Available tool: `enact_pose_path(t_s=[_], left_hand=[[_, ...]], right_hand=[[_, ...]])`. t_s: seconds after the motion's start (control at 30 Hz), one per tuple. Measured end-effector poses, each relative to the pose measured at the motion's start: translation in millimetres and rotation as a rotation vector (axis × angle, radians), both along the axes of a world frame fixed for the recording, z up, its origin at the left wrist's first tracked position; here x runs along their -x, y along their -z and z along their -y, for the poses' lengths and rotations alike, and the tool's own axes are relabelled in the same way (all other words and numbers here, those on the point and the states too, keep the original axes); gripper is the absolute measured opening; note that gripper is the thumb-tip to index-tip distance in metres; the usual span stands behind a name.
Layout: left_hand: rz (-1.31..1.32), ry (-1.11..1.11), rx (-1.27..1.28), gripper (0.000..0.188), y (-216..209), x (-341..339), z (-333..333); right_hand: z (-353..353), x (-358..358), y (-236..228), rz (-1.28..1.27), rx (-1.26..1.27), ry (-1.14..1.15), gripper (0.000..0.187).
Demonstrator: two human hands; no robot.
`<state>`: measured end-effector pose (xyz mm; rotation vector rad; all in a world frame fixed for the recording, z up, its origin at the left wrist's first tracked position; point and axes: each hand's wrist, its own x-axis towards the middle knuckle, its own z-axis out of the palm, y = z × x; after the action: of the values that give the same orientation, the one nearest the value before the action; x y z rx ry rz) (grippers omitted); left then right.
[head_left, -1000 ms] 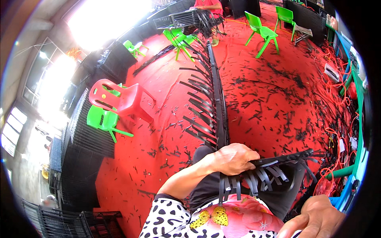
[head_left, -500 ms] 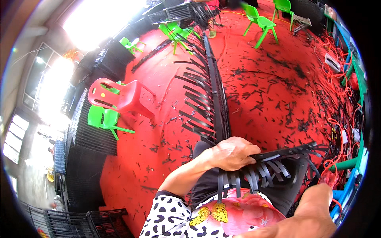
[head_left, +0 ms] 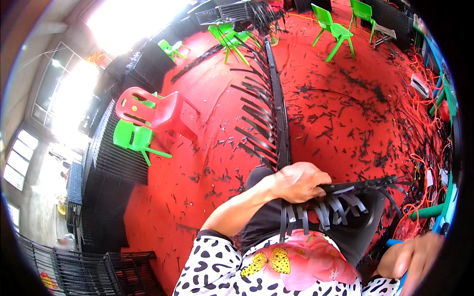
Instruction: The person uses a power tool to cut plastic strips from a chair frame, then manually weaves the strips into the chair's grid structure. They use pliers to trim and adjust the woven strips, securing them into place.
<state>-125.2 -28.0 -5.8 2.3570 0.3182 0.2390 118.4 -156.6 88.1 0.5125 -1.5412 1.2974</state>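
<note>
As I watch through the head camera, the left hand (head_left: 302, 182) is curled firmly over the black frame (head_left: 280, 108), near the corner where its long side meets its short side (head_left: 363, 185). The right hand (head_left: 412, 254) is blurred at lower right, well apart from the frame; I can't make out whether its fingers are holding anything. The frame sits at the lap, its short side over the dark trousers (head_left: 363, 232) and its long side reaching away above the red floor (head_left: 227, 133).

I judge the bars stiff and fairly light, since one hand seems to steady the corner, though that long side should make it swing and feel nose-heavy. The loose strips (head_left: 322, 214) look thin, flat and springy, with a slick sheen; I'd expect them to bend easily and slip between fingers. I would take hold on the solid bar, close to the corner, with a second grip farther along, never by the strips.

Farther out, black scraps litter the floor, a red chair (head_left: 165, 116) stands to the left, and a green chair (head_left: 335, 29) stands beyond.
</note>
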Motion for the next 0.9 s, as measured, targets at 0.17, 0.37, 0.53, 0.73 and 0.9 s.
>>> enact_pose_path(t_s=[0.17, 0.37, 0.53, 0.73, 0.9], left_hand=[[-0.09, -0.022, 0.038, 0.029, -8.2, -2.4, -4.9], [0.069, -0.092, 0.026, 0.03, 2.7, -4.5, 2.7], [0.158, -0.149, 0.077, 0.024, 8.1, -2.3, 7.0], [0.404, -0.198, -0.033, 0.028, 2.5, 14.6, 20.7], [0.458, -0.345, -0.212, 0.029, -1.4, 36.9, 48.5]], right_hand=[[40.7, -28.4, 62.2, -0.139, 0.477, 0.676, 0.054], [67.0, -44.5, 107.5, -0.169, 0.659, 0.904, 0.057], [67.7, -43.3, 126.1, -0.117, 0.731, 1.023, 0.052], [61.2, -38.7, 134.4, -0.07, 0.708, 1.054, 0.049], [60.7, -42.8, 149.5, -0.047, 0.788, 1.06, 0.049]])
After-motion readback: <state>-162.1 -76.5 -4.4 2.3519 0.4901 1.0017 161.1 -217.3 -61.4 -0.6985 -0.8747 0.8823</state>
